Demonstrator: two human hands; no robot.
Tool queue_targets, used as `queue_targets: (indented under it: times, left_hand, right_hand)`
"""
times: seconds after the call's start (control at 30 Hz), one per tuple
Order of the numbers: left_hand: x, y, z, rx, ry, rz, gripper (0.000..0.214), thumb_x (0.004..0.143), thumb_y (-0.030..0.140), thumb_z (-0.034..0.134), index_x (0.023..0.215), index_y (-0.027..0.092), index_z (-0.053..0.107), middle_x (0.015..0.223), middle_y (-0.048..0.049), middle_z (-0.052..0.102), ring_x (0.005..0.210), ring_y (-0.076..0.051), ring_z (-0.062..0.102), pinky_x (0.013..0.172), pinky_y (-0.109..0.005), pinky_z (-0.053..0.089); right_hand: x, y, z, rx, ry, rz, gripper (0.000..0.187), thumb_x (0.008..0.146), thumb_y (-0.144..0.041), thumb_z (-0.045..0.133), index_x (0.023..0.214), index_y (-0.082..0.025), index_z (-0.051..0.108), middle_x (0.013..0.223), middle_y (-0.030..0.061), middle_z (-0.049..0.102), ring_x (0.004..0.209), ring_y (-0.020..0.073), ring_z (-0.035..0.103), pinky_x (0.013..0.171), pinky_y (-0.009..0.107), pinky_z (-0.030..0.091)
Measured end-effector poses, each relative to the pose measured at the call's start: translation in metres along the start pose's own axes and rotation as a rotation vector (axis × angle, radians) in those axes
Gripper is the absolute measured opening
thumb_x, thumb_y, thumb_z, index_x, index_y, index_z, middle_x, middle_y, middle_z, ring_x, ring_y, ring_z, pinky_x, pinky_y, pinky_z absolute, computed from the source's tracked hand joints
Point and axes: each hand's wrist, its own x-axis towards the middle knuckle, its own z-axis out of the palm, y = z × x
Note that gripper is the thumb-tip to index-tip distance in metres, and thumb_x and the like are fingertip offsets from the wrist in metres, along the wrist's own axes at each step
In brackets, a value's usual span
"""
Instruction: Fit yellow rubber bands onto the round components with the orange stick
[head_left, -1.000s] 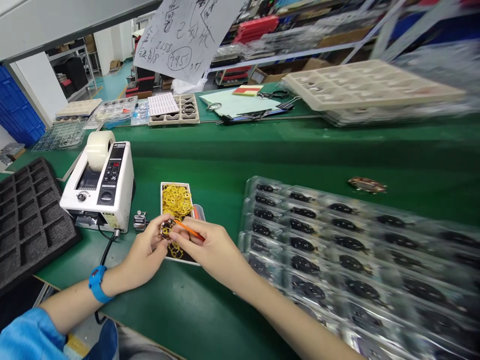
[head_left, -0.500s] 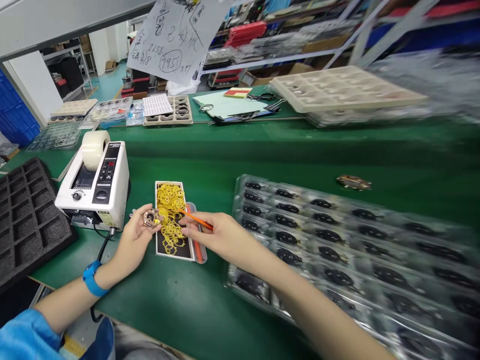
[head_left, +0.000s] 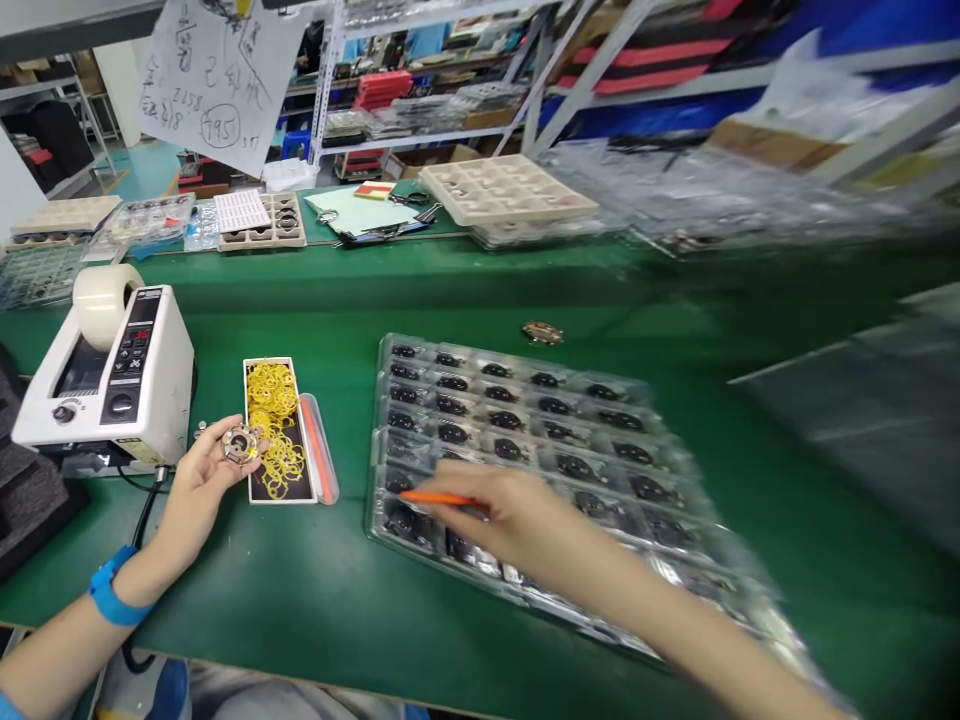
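Note:
Between the fingertips of my left hand (head_left: 199, 480) is a small round metal part (head_left: 241, 445) with a dark centre, beside a white box (head_left: 283, 499). Tangled yellow ring-shaped pieces (head_left: 274, 400) lie in that box. My right hand (head_left: 502, 510) pinches orange tweezers (head_left: 442, 498), over the near left part of a clear plastic tray (head_left: 386, 440). Black oval parts (head_left: 507, 449) sit in the tray's pockets. Whether the tweezer tips touch or grip anything, I cannot tell. A clear case (head_left: 328, 485) with something orange inside lies along the box's right side.
A white tape dispenser (head_left: 154, 390) stands at the left, with a black foam tray (head_left: 34, 500) by it. Another metal part (head_left: 542, 332) lies behind the clear tray. On the back ledge are a beige tray (head_left: 510, 190) and a clipboard (head_left: 367, 212).
My right hand has moved from over the yellow pieces to the right, above the clear tray, still holding the tweezers. My left hand still holds the metal part. The view has turned right.

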Motion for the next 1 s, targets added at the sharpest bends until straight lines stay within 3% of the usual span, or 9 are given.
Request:
queue_targets:
  times: [0.1, 0.23, 0.43, 0.6, 0.77, 0.9, 1.0]
  left_hand:
    - [0.001, -0.001, 0.001, 0.01, 0.003, -0.02, 0.048, 0.072, 0.022, 0.071, 0.118, 0.017, 0.057, 0.105, -0.006, 0.071, 0.108, -0.023, 0.066, 0.105, -0.043, 0.047]
    - [0.004, -0.003, 0.0, 0.01, 0.0, -0.021, 0.048, 0.072, 0.023, 0.071, 0.117, 0.018, 0.057, 0.105, -0.0057, 0.072, 0.106, -0.023, 0.067, 0.103, -0.042, 0.048]
    - [0.005, -0.004, -0.001, 0.011, 0.0, -0.011, 0.047, 0.071, 0.023, 0.071, 0.116, 0.017, 0.058, 0.106, -0.0063, 0.072, 0.104, -0.023, 0.068, 0.101, -0.041, 0.05]
    - [0.003, -0.003, 0.001, 0.005, -0.003, -0.039, 0.047, 0.071, 0.022, 0.072, 0.117, 0.018, 0.059, 0.106, -0.0063, 0.072, 0.102, -0.022, 0.069, 0.101, -0.042, 0.05]
    - [0.003, -0.006, 0.0, -0.027, -0.064, -0.055, 0.045, 0.073, 0.02, 0.069, 0.117, 0.018, 0.06, 0.107, -0.0067, 0.073, 0.1, -0.022, 0.069, 0.098, -0.041, 0.052]
    - [0.002, -0.01, -0.003, -0.06, -0.109, -0.048, 0.043, 0.074, 0.019, 0.067, 0.117, 0.018, 0.061, 0.11, -0.008, 0.072, 0.102, -0.024, 0.069, 0.097, -0.042, 0.052]
    - [0.002, -0.011, -0.003, -0.078, -0.125, -0.056, 0.042, 0.074, 0.018, 0.068, 0.115, 0.018, 0.061, 0.109, -0.0081, 0.072, 0.1, -0.024, 0.07, 0.097, -0.042, 0.052]
  right_hand:
    - [-0.005, -0.009, 0.019, -0.264, -0.072, -0.029, 0.025, 0.085, -0.01, 0.05, 0.084, -0.019, 0.073, 0.083, 0.0054, 0.071, 0.07, 0.0202, 0.067, 0.057, 0.028, 0.044]
    - [-0.005, -0.018, 0.03, -0.519, -0.11, -0.053, 0.021, 0.082, -0.003, 0.055, 0.075, -0.017, 0.07, 0.076, 0.0044, 0.069, 0.063, 0.0201, 0.067, 0.052, 0.028, 0.041]
    - [-0.008, -0.011, 0.04, -0.721, 0.044, -0.254, 0.029, 0.075, 0.009, 0.049, 0.071, -0.016, 0.064, 0.069, 0.005, 0.063, 0.06, 0.0185, 0.062, 0.048, 0.028, 0.041]
    - [-0.015, 0.005, 0.045, -0.715, 0.079, -0.405, 0.04, 0.071, 0.012, 0.039, 0.087, -0.015, 0.065, 0.077, 0.0045, 0.062, 0.063, 0.0162, 0.061, 0.052, 0.027, 0.047]
    - [-0.016, 0.011, 0.048, -0.702, 0.121, -0.446, 0.036, 0.074, 0.008, 0.039, 0.084, -0.016, 0.064, 0.077, 0.0054, 0.063, 0.067, 0.0176, 0.064, 0.053, 0.027, 0.048]
    - [-0.01, 0.011, 0.04, -0.582, 0.103, -0.396, 0.026, 0.08, -0.001, 0.044, 0.071, -0.02, 0.06, 0.069, 0.0037, 0.062, 0.058, 0.0169, 0.062, 0.05, 0.027, 0.043]
    - [0.003, 0.005, 0.025, -0.422, 0.063, -0.274, 0.021, 0.082, -0.011, 0.046, 0.071, -0.022, 0.06, 0.066, 0.0023, 0.062, 0.052, 0.0164, 0.06, 0.046, 0.027, 0.039]
